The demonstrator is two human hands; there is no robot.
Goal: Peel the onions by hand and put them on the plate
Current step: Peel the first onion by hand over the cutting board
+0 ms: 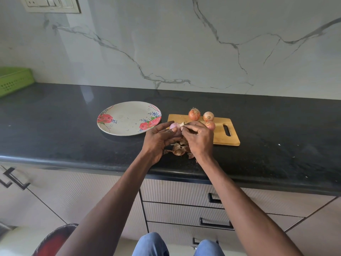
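My left hand (pixel 159 140) cups a pale pink, mostly peeled onion (pixel 175 128) above the counter's front part. My right hand (pixel 198 138) pinches a scrap of dry skin at the onion's tip. Loose brown peels (pixel 179 149) lie on the counter under both hands. Three unpeeled onions (pixel 194 114) (pixel 208 116) (pixel 210 125) sit on the wooden cutting board (pixel 226 138) to the right. The floral plate (pixel 127 117) lies to the left of the board with nothing on it.
The black counter (pixel 73 130) runs the full width, backed by a marble wall. A green basket (pixel 13 80) stands at the far left. Drawers (pixel 184 211) are below the counter edge. My knees in jeans (pixel 153 244) show at the bottom.
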